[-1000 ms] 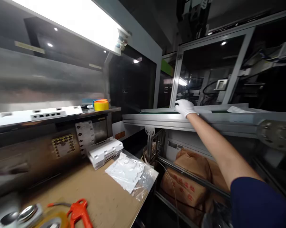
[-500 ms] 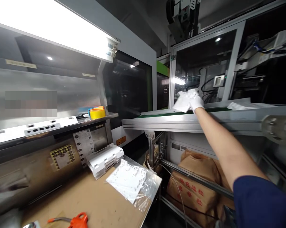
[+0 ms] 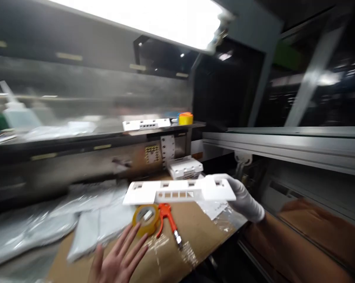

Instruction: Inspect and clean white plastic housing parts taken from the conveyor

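Observation:
A white plastic housing [image 3: 177, 190] with a row of square cutouts is held above the bench. My gloved right hand [image 3: 239, 196] grips it by its right end. My bare left hand [image 3: 118, 257] is open, fingers spread, below and left of the housing. Just beyond its fingertips lie a roll of yellow tape [image 3: 139, 226] and an orange air blow gun [image 3: 166, 212], both on the brown bench top [image 3: 192, 224]. The housing hides part of the bench behind it.
Bagged white parts [image 3: 103, 224] cover the bench's left side. More white housings [image 3: 185, 167] are stacked at the back. A shelf holds another housing [image 3: 148, 124], yellow tape [image 3: 185, 118] and a squeeze bottle [image 3: 20, 114]. A conveyor rail [image 3: 283, 147] runs along the right.
The view has swung left. My right hand has come from the conveyor to above the bench with a white housing. My left hand has entered the view.

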{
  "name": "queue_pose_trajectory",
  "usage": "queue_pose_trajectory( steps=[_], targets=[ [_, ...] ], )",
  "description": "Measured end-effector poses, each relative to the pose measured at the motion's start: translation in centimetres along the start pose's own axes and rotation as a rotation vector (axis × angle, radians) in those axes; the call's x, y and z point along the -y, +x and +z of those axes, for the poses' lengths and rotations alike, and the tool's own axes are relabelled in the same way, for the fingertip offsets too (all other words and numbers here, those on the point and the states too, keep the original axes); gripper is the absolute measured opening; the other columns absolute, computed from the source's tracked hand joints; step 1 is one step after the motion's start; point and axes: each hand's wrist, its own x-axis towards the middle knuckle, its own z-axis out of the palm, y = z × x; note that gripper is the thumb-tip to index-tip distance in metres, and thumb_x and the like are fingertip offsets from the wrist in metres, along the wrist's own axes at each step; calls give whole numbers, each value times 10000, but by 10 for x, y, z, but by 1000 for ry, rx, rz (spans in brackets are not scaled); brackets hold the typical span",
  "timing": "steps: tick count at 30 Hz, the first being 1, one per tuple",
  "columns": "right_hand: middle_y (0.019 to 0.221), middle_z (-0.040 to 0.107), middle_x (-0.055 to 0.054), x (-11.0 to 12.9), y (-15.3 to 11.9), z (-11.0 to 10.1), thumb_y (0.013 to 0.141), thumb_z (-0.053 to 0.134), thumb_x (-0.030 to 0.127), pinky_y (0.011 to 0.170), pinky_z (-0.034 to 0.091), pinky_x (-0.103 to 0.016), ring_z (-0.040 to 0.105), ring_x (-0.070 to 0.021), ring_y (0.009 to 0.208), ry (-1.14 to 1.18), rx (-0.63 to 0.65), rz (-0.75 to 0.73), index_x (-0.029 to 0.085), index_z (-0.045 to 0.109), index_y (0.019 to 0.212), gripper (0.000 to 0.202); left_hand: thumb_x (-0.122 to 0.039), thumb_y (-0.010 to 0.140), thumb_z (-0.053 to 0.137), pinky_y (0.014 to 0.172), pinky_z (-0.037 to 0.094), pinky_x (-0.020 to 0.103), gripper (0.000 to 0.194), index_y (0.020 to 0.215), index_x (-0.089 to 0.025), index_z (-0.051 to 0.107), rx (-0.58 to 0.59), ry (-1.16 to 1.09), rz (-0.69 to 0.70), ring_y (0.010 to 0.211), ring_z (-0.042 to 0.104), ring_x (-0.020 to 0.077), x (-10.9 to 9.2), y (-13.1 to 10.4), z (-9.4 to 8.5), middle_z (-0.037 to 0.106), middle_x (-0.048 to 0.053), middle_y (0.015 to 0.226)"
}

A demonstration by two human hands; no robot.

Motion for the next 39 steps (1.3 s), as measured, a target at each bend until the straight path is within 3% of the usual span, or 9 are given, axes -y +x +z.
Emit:
queue_pose_trajectory(
  steps=[2, 4, 6, 9, 13, 20, 28, 33, 39],
  targets=[
    [1280, 730, -30, -6, -11, 49, 914, 705, 226, 954, 609, -356, 723, -240, 1121, 60, 217, -25, 336, 707, 1282, 384, -749, 972, 281, 1199, 347, 588, 796, 1439, -185, 593, 207, -171, -34, 1437, 442, 391, -8, -12, 10, 472, 146, 1560],
    [1242, 748, -12, -13, -20, 92, 922, 687, 187, 997, 589, -365, 721, -235, 1135, 119, 335, -76, 357, 719, 1264, 383, -745, 987, 142, 1214, 343, 495, 870, 1432, -150, 595, 326, -296, 26, 1414, 487, 325, -21, -23, 16, 527, 125, 1509],
    [1190, 768, -10, -21, -29, 131, 920, 690, 175, 1025, 575, -376, 719, -233, 1137, 166, 298, -75, 349, 751, 1207, 342, -724, 999, 89, 1197, 373, 402, 905, 1415, -105, 602, 343, -378, 11, 1375, 539, 274, -34, -39, 14, 590, 112, 1448],
    [1157, 777, -19, -33, -48, 179, 915, 706, 200, 1028, 577, -402, 732, -238, 1099, 232, 117, 79, 336, 775, 1151, 281, -732, 997, 104, 1189, 383, 380, 938, 1423, -38, 571, 321, -463, 27, 1366, 552, 255, -48, -70, 0, 605, 142, 1425],
    [1187, 767, -29, -35, -70, 219, 898, 730, 249, 1079, 546, -442, 721, -254, 1121, 358, -6, 260, 327, 779, 1143, 261, -744, 993, 134, 1202, 364, 395, 940, 1444, -26, 540, 258, -509, 51, 1390, 526, 265, -51, -102, -15, 565, 160, 1465],
    [1168, 774, -33, -26, -80, 234, 864, 759, 317, 993, 594, -413, 733, -256, 1076, 458, -22, 498, 308, 782, 1122, 259, -704, 1011, 132, 1137, 451, 452, 908, 1387, -18, 593, 87, -487, 112, 1339, 576, 304, -47, -114, -9, 613, 195, 1403],
    [1161, 777, -24, -32, -85, 227, 813, 788, 297, 914, 621, -368, 739, -260, 1055, 434, -67, 508, 295, 793, 1097, 283, -704, 1011, 82, 1050, 537, 450, 920, 1330, -47, 641, 8, -422, 138, 1260, 638, 305, -37, -106, 3, 671, 154, 1340],
    [1185, 770, -32, -34, -88, 225, 814, 787, 282, 968, 596, -384, 727, -268, 1093, 397, -72, 502, 294, 786, 1123, 309, -703, 1010, 55, 923, 610, 430, 924, 1280, -68, 670, -113, -393, 143, 1187, 685, 301, -36, -106, 9, 703, 155, 1287],
    [1198, 765, -46, -36, -88, 225, 833, 762, 322, 985, 589, -426, 716, -289, 1120, 381, -72, 507, 281, 782, 1130, 300, -708, 1010, 78, 912, 617, 430, 913, 1270, -70, 678, -159, -369, 130, 1170, 694, 306, -35, -106, 13, 708, 162, 1276]
  ],
)
